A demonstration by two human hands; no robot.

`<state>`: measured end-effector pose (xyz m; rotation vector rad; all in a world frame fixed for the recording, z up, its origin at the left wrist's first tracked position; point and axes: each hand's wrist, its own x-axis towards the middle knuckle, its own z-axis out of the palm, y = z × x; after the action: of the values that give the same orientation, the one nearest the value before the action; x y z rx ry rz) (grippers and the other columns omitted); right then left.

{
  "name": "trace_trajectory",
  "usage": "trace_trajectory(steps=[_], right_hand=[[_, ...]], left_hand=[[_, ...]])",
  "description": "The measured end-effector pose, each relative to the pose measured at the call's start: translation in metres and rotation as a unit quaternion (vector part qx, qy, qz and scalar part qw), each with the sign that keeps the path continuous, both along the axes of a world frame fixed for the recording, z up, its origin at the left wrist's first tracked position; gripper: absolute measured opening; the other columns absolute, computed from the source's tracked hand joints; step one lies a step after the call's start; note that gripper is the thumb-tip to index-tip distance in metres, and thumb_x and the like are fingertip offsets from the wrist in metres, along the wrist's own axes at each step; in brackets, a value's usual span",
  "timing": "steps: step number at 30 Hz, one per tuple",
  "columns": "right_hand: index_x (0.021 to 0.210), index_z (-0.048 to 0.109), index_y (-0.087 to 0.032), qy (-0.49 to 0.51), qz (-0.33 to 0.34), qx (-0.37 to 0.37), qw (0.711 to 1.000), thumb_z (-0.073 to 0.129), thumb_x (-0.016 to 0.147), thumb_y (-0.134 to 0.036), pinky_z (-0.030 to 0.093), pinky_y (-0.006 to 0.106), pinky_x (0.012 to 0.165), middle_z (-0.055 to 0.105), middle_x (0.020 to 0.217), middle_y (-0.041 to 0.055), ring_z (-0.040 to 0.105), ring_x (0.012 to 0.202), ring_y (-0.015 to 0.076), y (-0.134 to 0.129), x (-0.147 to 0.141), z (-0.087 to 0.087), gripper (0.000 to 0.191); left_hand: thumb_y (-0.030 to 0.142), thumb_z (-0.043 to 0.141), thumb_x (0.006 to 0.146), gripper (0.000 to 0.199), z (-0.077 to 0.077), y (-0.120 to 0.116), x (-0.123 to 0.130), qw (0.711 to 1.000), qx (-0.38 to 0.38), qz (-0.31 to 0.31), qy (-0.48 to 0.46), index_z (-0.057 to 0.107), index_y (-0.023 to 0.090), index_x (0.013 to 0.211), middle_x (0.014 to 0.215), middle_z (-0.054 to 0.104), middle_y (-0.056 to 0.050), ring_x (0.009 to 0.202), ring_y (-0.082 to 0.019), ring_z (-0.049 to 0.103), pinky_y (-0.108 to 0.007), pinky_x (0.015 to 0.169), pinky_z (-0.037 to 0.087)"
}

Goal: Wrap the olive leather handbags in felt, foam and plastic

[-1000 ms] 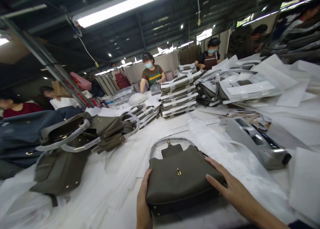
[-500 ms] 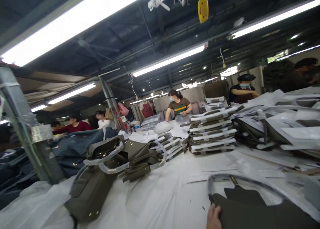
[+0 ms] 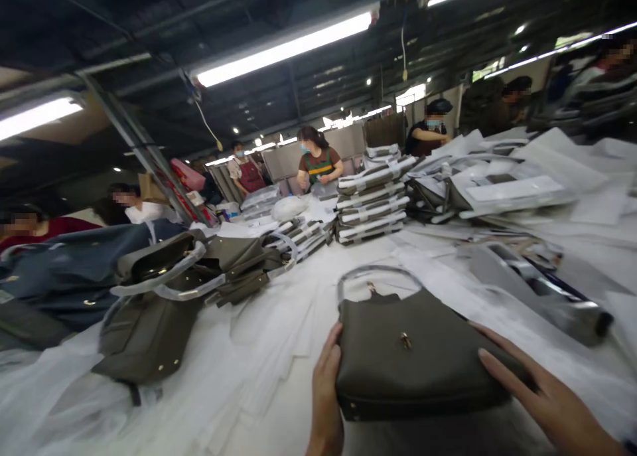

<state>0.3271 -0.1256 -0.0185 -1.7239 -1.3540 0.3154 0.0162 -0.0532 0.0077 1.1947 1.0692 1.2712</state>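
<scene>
An olive-brown handbag (image 3: 398, 366) lies tilted back at the front of the table, its base toward me. A small gold clasp shows on its front panel, and its wrapped handle arches at the far end. My left hand (image 3: 326, 386) presses along the bag's left side, fingers together. On the right side my right hand (image 3: 527, 380) grips the bag, thumb over the front panel and part of the fingers hidden beneath. Left of my hands lie more olive bags (image 3: 149, 336) with wrapped handles.
A stack of flat wrapped bag pieces (image 3: 373, 200) stands mid-table. Beyond it on the right, wrapped bags and white sheets (image 3: 517, 190) are heaped. A grey tool-like object (image 3: 547, 297) lies right of the handbag. Dark blue bags (image 3: 74, 270) sit left. Several co-workers are farther back.
The view has turned right and down. The handbag has swung round so its base faces me and its clasp shows. My right hand has come into view on it.
</scene>
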Motion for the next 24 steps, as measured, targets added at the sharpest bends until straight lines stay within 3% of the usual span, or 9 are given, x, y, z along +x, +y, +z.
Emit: trace_trajectory(steps=[3, 7, 9, 11, 14, 16, 19, 21, 24], right_hand=[[0.137, 0.056, -0.024, -0.005, 0.045, -0.075, 0.996, 0.045, 0.089, -0.067, 0.041, 0.051, 0.113, 0.058, 0.141, 0.0062, 0.05, 0.133, 0.0327, -0.014, -0.011, 0.01, 0.065], [0.142, 0.05, -0.02, -0.167, 0.107, -0.022, 0.98, 0.048, 0.092, -0.061, 0.037, 0.05, 0.115, 0.049, 0.149, 0.0093, 0.046, 0.137, 0.031, -0.016, -0.02, 0.033, 0.065], [0.145, 0.047, -0.021, -0.262, 0.175, 0.031, 0.949, 0.052, 0.092, -0.055, 0.032, 0.051, 0.118, 0.045, 0.152, 0.0087, 0.04, 0.141, 0.0304, -0.012, -0.024, 0.046, 0.063], [0.147, 0.044, -0.022, -0.328, 0.271, 0.055, 0.903, 0.057, 0.091, -0.052, 0.025, 0.053, 0.12, 0.044, 0.153, 0.0076, 0.035, 0.144, 0.0306, -0.002, -0.028, 0.055, 0.065], [0.151, 0.039, -0.021, -0.374, 0.367, 0.033, 0.851, 0.066, 0.084, -0.051, 0.026, 0.059, 0.117, 0.045, 0.152, 0.0097, 0.035, 0.143, 0.035, 0.019, -0.037, 0.059, 0.078], [0.151, 0.038, -0.024, -0.393, 0.38, 0.012, 0.837, 0.07, 0.082, -0.047, 0.031, 0.061, 0.113, 0.046, 0.151, 0.01, 0.038, 0.14, 0.0377, 0.031, -0.04, 0.052, 0.08], [0.151, 0.037, -0.03, -0.408, 0.377, 0.001, 0.832, 0.064, 0.086, -0.026, 0.035, 0.058, 0.112, 0.048, 0.151, 0.0057, 0.042, 0.138, 0.0351, 0.033, -0.042, 0.029, 0.07], [0.152, 0.036, -0.03, -0.396, 0.373, 0.007, 0.839, 0.06, 0.088, -0.023, 0.034, 0.057, 0.113, 0.043, 0.154, 0.0057, 0.039, 0.14, 0.0332, 0.024, -0.042, 0.009, 0.068], [0.155, 0.029, -0.028, -0.358, 0.375, 0.021, 0.855, 0.063, 0.088, -0.044, 0.028, 0.059, 0.116, 0.029, 0.16, 0.0081, 0.028, 0.146, 0.034, 0.008, -0.04, -0.014, 0.077]], left_hand=[[0.049, 0.046, 0.096, 0.046, -0.004, -0.022, -0.024, 0.993, -0.006, 0.038, 0.108, 0.062, 0.024, 0.13, 0.146, 0.053, -0.003, 0.141, -0.024, 0.039, -0.042, 0.123, 0.021], [0.049, 0.045, 0.097, 0.044, -0.003, -0.042, -0.041, 0.946, 0.079, 0.071, 0.306, 0.062, 0.026, 0.13, 0.146, 0.053, -0.004, 0.14, -0.024, 0.04, -0.044, 0.121, 0.026], [0.049, 0.047, 0.097, 0.046, 0.01, -0.047, -0.037, 0.894, 0.18, 0.017, 0.41, 0.053, 0.029, 0.138, 0.15, 0.048, -0.003, 0.143, -0.023, 0.037, -0.044, 0.121, 0.026], [0.053, 0.055, 0.093, 0.058, 0.026, -0.046, -0.027, 0.818, 0.259, -0.085, 0.507, 0.044, 0.03, 0.145, 0.153, 0.043, -0.004, 0.145, -0.026, 0.033, -0.048, 0.121, 0.024], [0.057, 0.07, 0.081, 0.083, 0.04, -0.034, -0.009, 0.708, 0.304, -0.207, 0.603, 0.034, 0.029, 0.15, 0.155, 0.039, -0.01, 0.144, -0.033, 0.032, -0.056, 0.118, 0.025], [0.048, 0.07, 0.084, 0.08, 0.036, -0.026, -0.002, 0.668, 0.308, -0.238, 0.634, 0.031, 0.03, 0.151, 0.155, 0.039, -0.01, 0.142, -0.034, 0.037, -0.057, 0.115, 0.03], [0.023, 0.052, 0.096, 0.059, 0.011, -0.022, -0.003, 0.647, 0.313, -0.236, 0.654, 0.032, 0.037, 0.15, 0.154, 0.042, -0.005, 0.14, -0.03, 0.042, -0.053, 0.113, 0.034], [0.016, 0.046, 0.096, 0.06, -0.009, -0.028, -0.007, 0.652, 0.322, -0.227, 0.648, 0.031, 0.039, 0.15, 0.156, 0.038, -0.002, 0.143, -0.028, 0.036, -0.051, 0.116, 0.031], [0.036, 0.057, 0.093, 0.067, -0.027, -0.041, -0.011, 0.675, 0.329, -0.224, 0.621, 0.026, 0.038, 0.152, 0.162, 0.024, -0.004, 0.149, -0.031, 0.021, -0.055, 0.12, 0.021]])
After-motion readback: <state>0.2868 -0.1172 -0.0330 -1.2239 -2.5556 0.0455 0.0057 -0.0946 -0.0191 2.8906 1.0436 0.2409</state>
